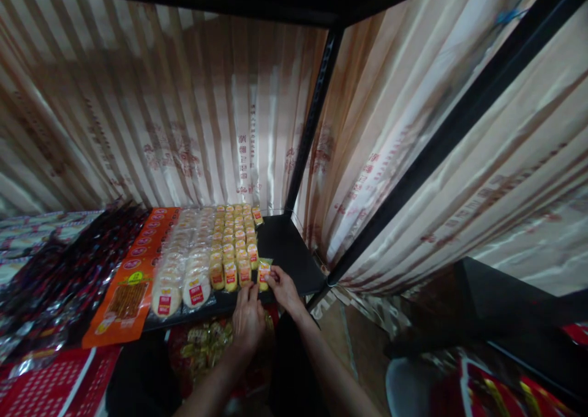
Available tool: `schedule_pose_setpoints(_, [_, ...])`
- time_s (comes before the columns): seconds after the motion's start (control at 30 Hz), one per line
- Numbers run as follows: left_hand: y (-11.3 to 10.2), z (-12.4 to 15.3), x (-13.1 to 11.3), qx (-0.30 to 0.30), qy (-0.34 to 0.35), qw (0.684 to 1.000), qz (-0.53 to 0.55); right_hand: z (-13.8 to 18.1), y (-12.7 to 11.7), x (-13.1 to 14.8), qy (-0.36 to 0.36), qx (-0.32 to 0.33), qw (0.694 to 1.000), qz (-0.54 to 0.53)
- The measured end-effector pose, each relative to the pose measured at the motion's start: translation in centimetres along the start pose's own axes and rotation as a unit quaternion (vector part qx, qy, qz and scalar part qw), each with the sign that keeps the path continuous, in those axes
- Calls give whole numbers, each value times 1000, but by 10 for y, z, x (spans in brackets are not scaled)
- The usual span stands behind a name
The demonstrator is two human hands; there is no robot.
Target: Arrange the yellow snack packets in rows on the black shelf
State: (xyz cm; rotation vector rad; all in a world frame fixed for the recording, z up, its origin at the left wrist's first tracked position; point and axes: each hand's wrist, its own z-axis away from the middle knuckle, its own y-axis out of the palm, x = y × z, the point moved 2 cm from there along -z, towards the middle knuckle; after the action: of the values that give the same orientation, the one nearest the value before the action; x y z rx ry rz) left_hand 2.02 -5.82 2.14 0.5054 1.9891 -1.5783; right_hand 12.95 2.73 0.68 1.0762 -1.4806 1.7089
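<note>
Rows of small wrapped yellow cakes [229, 245] with red and white labels stand on a black shelf [287, 251]. My right hand [283, 287] pinches the top right side of one wrapped cake [263, 276] at the front right of the rows. Just left of it, my left hand [248, 322] is at the shelf's front edge, its fingers bent together below the front packets. What lies within those fingers is hidden. Beside the yellow cakes sit two rows of round white rice crackers [196, 291] in clear wrap.
An orange snack bag row [131, 282] and dark shiny packets [68, 270] lie further left. A red basket [50, 380] is at the lower left. Gold-wrapped items [206, 343] sit below the shelf. Black posts [316, 117] and pale printed curtains [206, 98] surround the shelf.
</note>
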Motion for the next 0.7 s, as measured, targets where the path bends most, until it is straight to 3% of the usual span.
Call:
schedule_pose_setpoints(0.3, [11,-6,20,-46,-5,998,-52,-27,7,8,-28,29,999,6])
schedule_pose_setpoints(0.47, [22,-9,33,-56,2,998,-36,-26,13,8,-56,-45,997,9])
schedule_pose_setpoints(0.7, [36,-9,46,-79,18,997,14,-14,22,7,-100,-73,990,62])
